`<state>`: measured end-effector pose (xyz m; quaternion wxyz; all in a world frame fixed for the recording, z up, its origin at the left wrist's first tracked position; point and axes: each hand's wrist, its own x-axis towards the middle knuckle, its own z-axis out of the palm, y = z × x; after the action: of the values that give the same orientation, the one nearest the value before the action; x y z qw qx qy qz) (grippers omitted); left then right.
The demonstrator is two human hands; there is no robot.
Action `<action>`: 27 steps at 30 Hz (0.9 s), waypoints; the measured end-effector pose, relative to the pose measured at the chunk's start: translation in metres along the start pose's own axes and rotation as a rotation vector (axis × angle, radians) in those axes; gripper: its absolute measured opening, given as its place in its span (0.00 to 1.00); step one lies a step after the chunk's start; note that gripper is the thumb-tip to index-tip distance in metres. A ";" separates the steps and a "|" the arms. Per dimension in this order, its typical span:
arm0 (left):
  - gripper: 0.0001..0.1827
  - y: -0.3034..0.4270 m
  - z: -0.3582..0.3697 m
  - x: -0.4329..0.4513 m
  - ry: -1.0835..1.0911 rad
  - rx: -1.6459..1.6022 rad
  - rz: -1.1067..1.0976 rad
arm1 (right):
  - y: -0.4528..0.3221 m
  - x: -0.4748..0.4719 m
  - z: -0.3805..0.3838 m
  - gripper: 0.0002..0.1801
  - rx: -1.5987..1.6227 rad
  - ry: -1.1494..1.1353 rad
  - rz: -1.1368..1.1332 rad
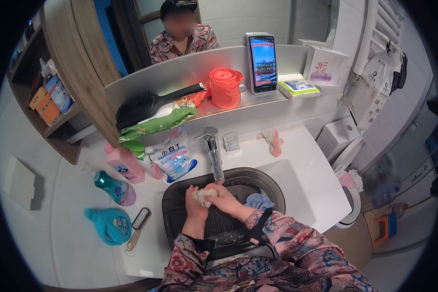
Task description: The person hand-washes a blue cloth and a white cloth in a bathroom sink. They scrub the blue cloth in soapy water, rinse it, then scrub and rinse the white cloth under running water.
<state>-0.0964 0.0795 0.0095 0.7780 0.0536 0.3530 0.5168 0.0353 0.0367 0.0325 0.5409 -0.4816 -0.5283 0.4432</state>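
Note:
Over a dark plastic basin (273,182) with a ribbed washboard floor, a bunched, wet-looking off-white cloth (203,198) is squeezed between my two hands. My left hand (196,212) cups it from the left side. From the right, my right hand (224,200) grips it with the thumb across the top. Both hands are just below the spout of a chrome tap (213,155). A blue cloth (259,202) lies in the basin to the right of my right hand. Some suds show on the basin's lower part.
The basin sits in a white washbasin (306,193). Left are a scrubbing brush (138,226), a teal detergent bottle (111,226), a spray bottle (115,188) and a pink bottle (124,164). A shelf behind holds a hairbrush (149,104), a red bag roll (225,89) and a phone (262,65).

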 end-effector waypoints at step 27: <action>0.21 -0.022 0.003 -0.006 -0.320 0.151 -0.056 | -0.007 -0.004 0.002 0.18 0.047 0.211 0.176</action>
<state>-0.0789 0.0652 0.0048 0.8321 0.1837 0.2638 0.4521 0.0325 0.0314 0.0392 0.5635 -0.5574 -0.4135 0.4480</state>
